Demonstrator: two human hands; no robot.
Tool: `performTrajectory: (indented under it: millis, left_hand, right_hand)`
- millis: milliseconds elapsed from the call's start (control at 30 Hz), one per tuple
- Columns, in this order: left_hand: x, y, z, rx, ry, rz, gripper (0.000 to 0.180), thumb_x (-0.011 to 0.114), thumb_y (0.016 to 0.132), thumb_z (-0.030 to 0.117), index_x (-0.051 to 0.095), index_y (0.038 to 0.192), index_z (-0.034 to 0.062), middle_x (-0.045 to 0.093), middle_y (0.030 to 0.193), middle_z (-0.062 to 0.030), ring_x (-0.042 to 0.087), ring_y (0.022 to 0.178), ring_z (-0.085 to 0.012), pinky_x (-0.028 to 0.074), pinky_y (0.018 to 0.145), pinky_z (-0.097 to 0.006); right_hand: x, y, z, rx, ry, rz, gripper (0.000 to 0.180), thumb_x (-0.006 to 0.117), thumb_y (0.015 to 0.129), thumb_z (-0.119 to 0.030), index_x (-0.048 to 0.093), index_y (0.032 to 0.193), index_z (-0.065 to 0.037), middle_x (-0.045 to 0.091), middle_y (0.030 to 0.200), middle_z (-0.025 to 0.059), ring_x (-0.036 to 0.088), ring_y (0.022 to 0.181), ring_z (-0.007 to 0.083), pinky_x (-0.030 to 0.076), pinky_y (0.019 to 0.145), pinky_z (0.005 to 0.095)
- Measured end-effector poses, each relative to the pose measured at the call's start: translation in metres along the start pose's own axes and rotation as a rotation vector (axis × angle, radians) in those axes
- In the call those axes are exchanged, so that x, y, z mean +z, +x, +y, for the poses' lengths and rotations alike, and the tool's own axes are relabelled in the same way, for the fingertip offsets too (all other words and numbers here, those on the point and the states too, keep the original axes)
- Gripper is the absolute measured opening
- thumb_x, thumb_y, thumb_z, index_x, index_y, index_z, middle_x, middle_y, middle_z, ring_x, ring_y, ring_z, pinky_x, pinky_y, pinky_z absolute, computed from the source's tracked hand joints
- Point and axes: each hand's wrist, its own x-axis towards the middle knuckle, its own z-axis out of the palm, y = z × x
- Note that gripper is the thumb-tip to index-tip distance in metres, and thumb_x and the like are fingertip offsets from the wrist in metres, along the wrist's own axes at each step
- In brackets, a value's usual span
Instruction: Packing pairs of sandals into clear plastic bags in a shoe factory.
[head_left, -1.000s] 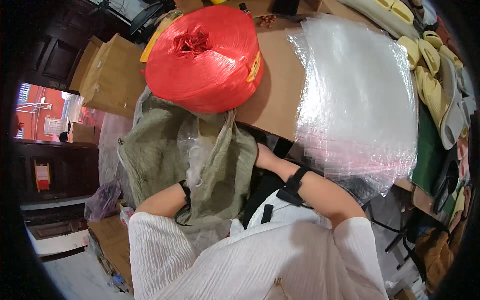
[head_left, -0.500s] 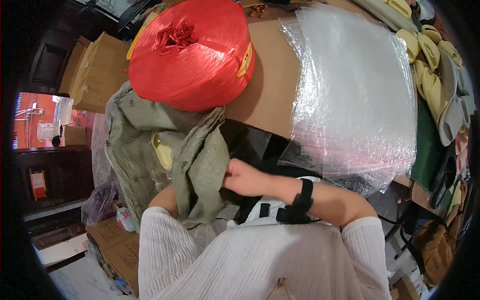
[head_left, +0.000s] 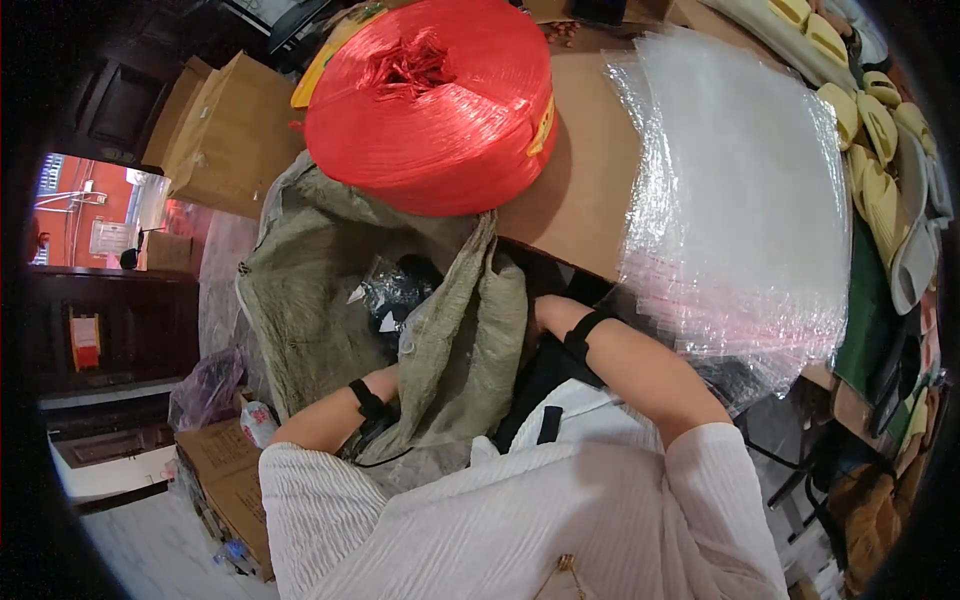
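A grey-green woven sack [head_left: 300, 300] gapes open below the big red twine roll. Inside its mouth lies a dark item in clear plastic [head_left: 395, 292] with small white patches; its kind cannot be made out. My left forearm reaches into the sack from the lower left, and the near flap covers that hand. On the sack's outer right side is my right hand [head_left: 543, 308], its fingers out of sight behind the fabric. Whether either hand grips anything does not show. Both wrists wear black straps.
The red twine roll [head_left: 430, 110] stands on a brown cardboard surface [head_left: 575, 165]. A stack of clear plastic bags [head_left: 745, 190] lies to its right. Yellow slippers [head_left: 878, 195] line the far right. Cardboard boxes [head_left: 235, 135] stand at the left, near a purple plastic bag [head_left: 207, 390].
My right hand has moved rightward and forward, behind the sack's side. The sack's mouth is wider; the dark wrapped item now shows where a pale yellow slipper was visible. The whole view has shifted slightly.
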Motion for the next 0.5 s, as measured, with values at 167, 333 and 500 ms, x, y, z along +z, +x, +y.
performTrajectory:
  millis: [167,333,500]
  left_hand:
    - [-0.03,0.045,0.02,0.022,-0.095,0.02,0.061,0.068,0.087,0.038,0.053,0.138,0.0081,0.058,0.133,-0.0106,0.054,0.121,-0.0232,0.042,0.104,-0.037]
    - [-0.026,0.06,0.025,0.054,-0.191,0.054,0.06,0.067,0.088,0.038,0.052,0.138,0.0082,0.058,0.133,-0.0103,0.054,0.121,-0.0231,0.042,0.104,-0.037]
    - [-0.003,0.029,0.004,0.074,-0.277,0.077,0.06,0.067,0.088,0.037,0.052,0.138,0.0082,0.058,0.133,-0.0101,0.054,0.121,-0.0229,0.042,0.104,-0.037]
  right_hand:
    - [0.007,0.01,0.009,-0.091,0.201,0.02,0.047,0.057,0.095,-0.022,0.051,0.137,-0.001,0.054,0.138,0.0145,0.052,0.125,0.0261,0.043,0.105,0.0374]
    - [0.013,0.015,0.016,-0.186,0.388,0.04,0.041,0.053,0.099,-0.02,0.052,0.136,-0.002,0.054,0.138,0.0117,0.053,0.124,0.0233,0.043,0.104,0.0365]
    - [0.017,-0.004,0.013,0.072,0.976,0.002,0.035,0.052,0.101,-0.019,0.056,0.132,-0.004,0.059,0.131,0.0098,0.059,0.116,0.0219,0.047,0.101,0.0365]
